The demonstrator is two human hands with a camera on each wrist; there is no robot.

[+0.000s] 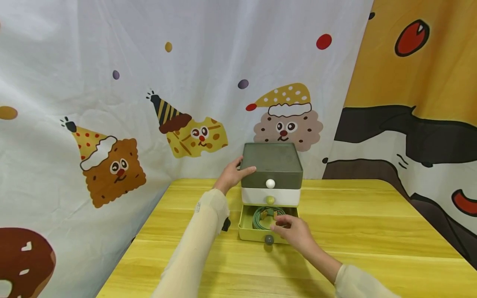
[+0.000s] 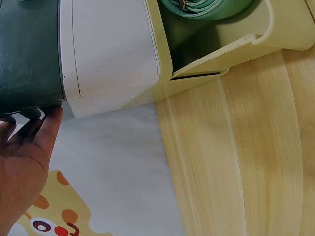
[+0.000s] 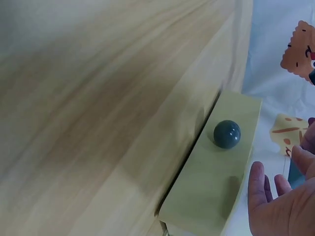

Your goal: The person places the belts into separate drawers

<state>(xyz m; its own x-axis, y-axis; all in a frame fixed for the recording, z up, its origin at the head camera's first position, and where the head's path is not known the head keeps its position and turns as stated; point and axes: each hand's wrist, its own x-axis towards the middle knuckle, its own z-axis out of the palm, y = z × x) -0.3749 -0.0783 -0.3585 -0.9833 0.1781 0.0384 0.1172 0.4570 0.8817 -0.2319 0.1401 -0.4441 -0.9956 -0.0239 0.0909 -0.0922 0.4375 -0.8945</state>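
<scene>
A small three-tier drawer box stands on the table, with a dark green top tier [image 1: 273, 159], a white middle tier [image 1: 253, 195] and a yellow-green bottom drawer [image 1: 247, 234] pulled out. Inside that drawer lies a coiled green cable [image 1: 256, 219] with gold-coloured ends. My left hand [image 1: 232, 176] rests against the left side of the top tier, thumb at its upper front edge; some of its fingertips are hidden behind the box in the left wrist view. Over the right front of the drawer hovers my right hand [image 1: 296, 232], fingers bent loosely and apart beside the coil, nothing visible between them.
The wooden table [image 1: 354, 231] extends on both sides of the box. Behind it hangs a white curtain [image 1: 208, 62] with cartoon prints, meeting a yellow patterned one [image 1: 451, 74] at right. A small black object [image 1: 226, 224] shows beside the left sleeve.
</scene>
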